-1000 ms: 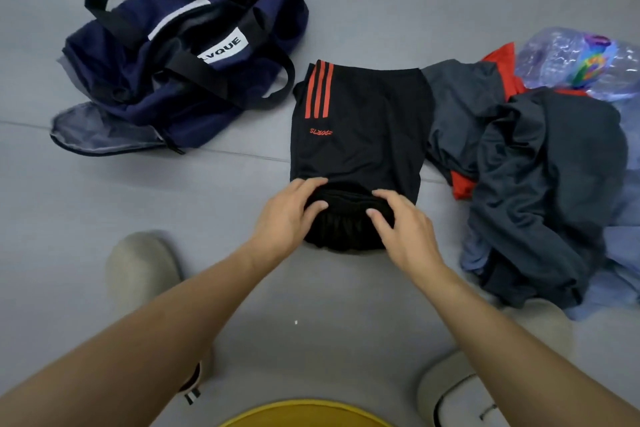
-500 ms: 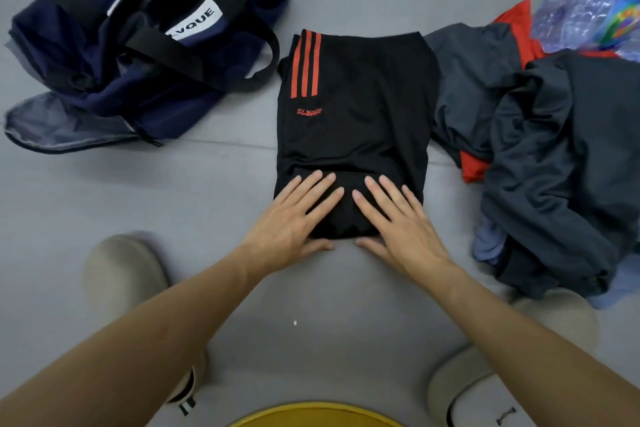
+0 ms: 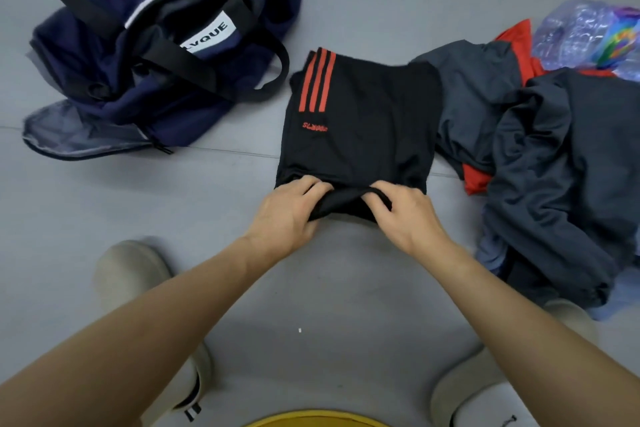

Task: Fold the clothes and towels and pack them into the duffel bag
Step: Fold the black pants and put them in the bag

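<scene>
Navy duffel bag point(image 3: 156, 55), far left: slumped, one flap lying open, contents could not be made out. Folded black shorts point(image 3: 360, 121) with red stripes lay centre on the grey floor point(image 3: 104, 201), just right of the bag. Left hand point(image 3: 287, 215) and right hand point(image 3: 405, 218) gripped the shorts' near edge, fingers curled into the fabric. Unfolded grey-and-red clothes pile point(image 3: 554, 156), right, partly cut off. Crinkled clear plastic pack point(image 3: 585, 35), far right, contents unclear

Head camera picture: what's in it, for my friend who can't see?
Left hand and right hand grip the near edge of a folded black garment on a grey floor. A navy duffel bag lies left of it, unfolded grey clothes right.
</scene>
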Action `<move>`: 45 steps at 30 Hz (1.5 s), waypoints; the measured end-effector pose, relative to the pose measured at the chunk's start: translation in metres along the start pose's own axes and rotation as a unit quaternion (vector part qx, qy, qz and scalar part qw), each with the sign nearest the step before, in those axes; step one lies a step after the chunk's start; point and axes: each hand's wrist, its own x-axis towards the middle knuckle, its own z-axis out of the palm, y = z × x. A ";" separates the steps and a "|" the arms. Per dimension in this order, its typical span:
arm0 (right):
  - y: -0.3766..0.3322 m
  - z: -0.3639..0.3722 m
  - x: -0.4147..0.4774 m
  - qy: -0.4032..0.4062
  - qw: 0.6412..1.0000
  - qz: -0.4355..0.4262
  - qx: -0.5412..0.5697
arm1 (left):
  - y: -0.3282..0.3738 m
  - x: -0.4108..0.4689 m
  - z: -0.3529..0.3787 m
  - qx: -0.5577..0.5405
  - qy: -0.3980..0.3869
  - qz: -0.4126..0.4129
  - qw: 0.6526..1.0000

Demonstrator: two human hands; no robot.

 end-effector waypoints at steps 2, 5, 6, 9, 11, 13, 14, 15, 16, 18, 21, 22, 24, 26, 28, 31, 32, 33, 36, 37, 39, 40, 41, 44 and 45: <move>0.003 0.000 -0.013 -0.027 0.998 0.039 0.030 | 0.003 -0.003 -0.011 -0.056 -0.041 -0.049 0.996; 0.004 -0.001 -0.029 -0.032 0.999 0.027 0.033 | -0.002 0.000 -0.022 -0.128 -0.101 -0.140 0.977; 0.005 -0.001 -0.033 -0.028 0.999 0.016 0.018 | -0.005 0.003 -0.024 -0.158 -0.105 -0.168 0.967; 0.007 0.005 -0.036 -0.015 0.999 0.048 -0.014 | -0.016 0.010 -0.026 -0.201 -0.117 -0.206 0.951; 0.007 0.010 -0.031 0.006 0.996 0.087 -0.020 | -0.019 0.012 -0.022 -0.166 -0.111 -0.219 0.955; 0.006 0.017 -0.029 0.074 0.994 0.038 -0.076 | -0.018 0.009 -0.018 -0.075 -0.058 -0.200 0.975; 0.005 0.022 -0.029 0.115 0.988 -0.025 -0.102 | -0.017 0.007 -0.016 -0.017 -0.007 -0.159 0.987; 0.003 0.028 -0.030 0.151 0.976 -0.098 -0.120 | -0.016 0.004 -0.014 0.032 0.046 -0.104 0.993; 0.001 0.033 -0.030 0.166 0.964 -0.163 -0.129 | -0.014 0.000 -0.013 0.064 0.101 -0.045 0.992; 0.002 0.044 -0.030 0.109 0.954 -0.230 -0.160 | -0.008 -0.011 -0.008 0.081 0.155 0.050 0.983; 0.018 0.051 -0.030 -0.044 0.945 -0.186 -0.265 | -0.009 -0.039 0.011 0.063 0.056 0.097 0.992; 0.023 0.051 -0.029 -0.069 0.941 -0.176 -0.281 | -0.015 -0.048 0.017 0.077 -0.003 0.083 0.994; 0.030 0.049 -0.025 -0.077 0.941 -0.172 -0.282 | -0.032 -0.054 0.021 0.095 -0.078 0.058 0.991; 0.028 0.048 -0.021 -0.060 0.948 -0.170 -0.261 | -0.041 -0.047 0.019 0.092 -0.089 0.049 0.991; 0.023 0.045 -0.017 -0.043 0.960 -0.162 -0.223 | -0.039 -0.038 0.013 0.070 -0.076 0.042 0.994; 0.010 0.026 -0.009 -0.014 0.993 -0.086 -0.079 | -0.030 -0.025 -0.005 -0.030 -0.039 -0.035 0.998; 0.006 0.017 -0.006 -0.005 0.998 -0.050 -0.034 | -0.027 -0.020 -0.013 -0.072 -0.035 -0.068 0.994; 0.004 0.009 -0.002 -0.006 1.000 -0.013 -0.001 | -0.027 -0.015 -0.020 -0.108 -0.038 -0.097 0.989; 0.005 -0.008 0.009 -0.044 0.992 0.092 0.078 | -0.031 -0.006 -0.036 -0.207 -0.067 -0.178 0.960; 0.007 -0.010 0.012 -0.048 0.988 0.118 0.088 | -0.032 -0.005 -0.038 -0.228 -0.070 -0.205 0.949; 0.007 -0.009 0.015 -0.030 0.987 0.144 0.058 | -0.033 -0.003 -0.037 -0.227 -0.040 -0.245 0.942; 0.006 -0.006 0.014 -0.005 0.990 0.140 0.021 | -0.032 -0.002 -0.035 -0.208 -0.015 -0.259 0.943; 0.005 -0.002 0.013 0.039 0.992 0.114 -0.026 | -0.032 0.001 -0.033 -0.180 0.009 -0.271 0.946; 0.003 0.012 0.008 0.181 0.969 -0.095 -0.139 | -0.030 0.005 -0.025 -0.041 0.081 -0.236 0.967; 0.003 0.019 0.007 0.193 0.957 -0.159 -0.146 | -0.030 0.004 -0.023 0.009 0.119 -0.182 0.976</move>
